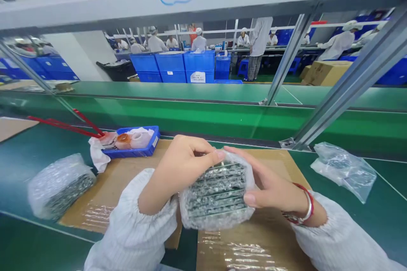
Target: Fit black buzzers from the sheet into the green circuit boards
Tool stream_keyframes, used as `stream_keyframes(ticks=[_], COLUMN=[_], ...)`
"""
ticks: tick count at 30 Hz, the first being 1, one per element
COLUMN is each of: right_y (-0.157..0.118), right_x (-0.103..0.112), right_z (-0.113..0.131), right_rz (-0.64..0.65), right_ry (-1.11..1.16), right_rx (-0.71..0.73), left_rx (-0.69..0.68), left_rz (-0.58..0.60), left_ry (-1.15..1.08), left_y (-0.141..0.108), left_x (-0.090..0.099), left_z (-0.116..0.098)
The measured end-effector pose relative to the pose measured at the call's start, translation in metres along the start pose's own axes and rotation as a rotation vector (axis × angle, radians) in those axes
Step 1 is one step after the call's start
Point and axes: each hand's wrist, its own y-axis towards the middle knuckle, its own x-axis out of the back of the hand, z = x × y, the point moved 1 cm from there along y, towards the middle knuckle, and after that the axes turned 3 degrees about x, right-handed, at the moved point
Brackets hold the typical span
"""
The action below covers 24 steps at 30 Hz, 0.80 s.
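At lower centre, the left hand (187, 165) and right hand (270, 182) grip a stack of green circuit boards (218, 192) in clear bubble wrap, fingers curled firmly around its edges. Upper left of them, a blue plastic tray (149, 146) holds translucent tape rolls (124, 141) and crumpled tissue (98, 154).

Your hands: bubble-wrapped stack (216, 192) between left hand (182, 167) and right hand (270, 190).
Near left: second wrapped stack (60, 188) on the bench (25, 245).
Ahead: tray (133, 153) on cardboard sheet (127, 186).
Right: plastic bag (343, 171) on the bench.
Far: crates (170, 67) beyond.
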Motion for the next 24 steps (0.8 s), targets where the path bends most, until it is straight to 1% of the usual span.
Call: stream_keyframes(ticks=[3, 4, 6, 9, 11, 18, 24], right_y=[0.001, 0.002, 0.003, 0.007, 0.009, 0.012, 0.013], right_x=[0.005, 0.007, 0.012, 0.018, 0.02, 0.02, 0.019], right_z=[-0.005, -0.006, -0.007, -0.008, -0.009, -0.016, -0.02], right_rz=[0.015, 0.024, 0.034, 0.018, 0.0, -0.036, -0.065], right_ry=[0.036, 0.022, -0.076, -0.268, -0.334, -0.374, -0.432], right_rx=[0.025, 0.05, 0.128, 0.263, 0.314, 0.449, 0.503], left_rx=[0.04, 0.049, 0.051, 0.014, -0.009, -0.003, -0.012], left_rz=[0.111, 0.134, 0.16, 0.156, 0.15, 0.198, 0.211], left_ry=[-0.124, -0.17, -0.232, -0.245, -0.249, -0.289, -0.241], left_y=[0.008, 0.009, 0.01, 0.009, 0.009, 0.009, 0.008], left_x=[-0.001, -0.003, -0.007, -0.013, -0.016, -0.021, -0.022], left_z=[0.006, 0.008, 0.01, 0.012, 0.013, 0.013, 0.012])
